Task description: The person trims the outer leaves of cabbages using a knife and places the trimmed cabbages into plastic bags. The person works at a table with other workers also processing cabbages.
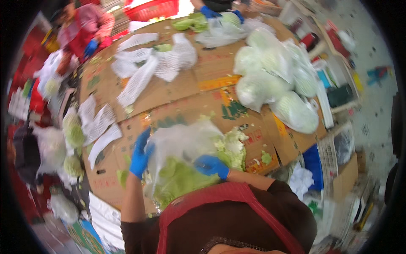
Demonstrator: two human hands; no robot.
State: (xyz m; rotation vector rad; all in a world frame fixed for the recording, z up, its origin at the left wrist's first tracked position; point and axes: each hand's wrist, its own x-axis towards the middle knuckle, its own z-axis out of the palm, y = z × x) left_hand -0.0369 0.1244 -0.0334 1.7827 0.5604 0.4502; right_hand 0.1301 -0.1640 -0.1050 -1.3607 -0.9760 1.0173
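Observation:
A translucent plastic bag (pixel 180 136) lies spread on the cardboard in front of me. Its near side is over or beside loose green cabbage leaves (pixel 177 177), which rest against my apron. My left hand (pixel 140 155), in a blue glove, is at the bag's left edge with thumb and fingers apart. On the right, my right hand (pixel 211 165), also gloved in blue, rests over the bag and the leaves; blur hides whether its fingertips pinch anything. Frilly pale cabbage leaves (pixel 234 147) lie just beyond it.
Bagged cabbages (pixel 269 70) are heaped at the right of the cardboard-covered table (pixel 177 104). White foam net sleeves (pixel 139 84) lie at left and far side. A co-worker's gloved hand (pixel 209 12) handles a bag opposite; another person (pixel 85 31) is at far left. A red basket (pixel 152 11) stands behind.

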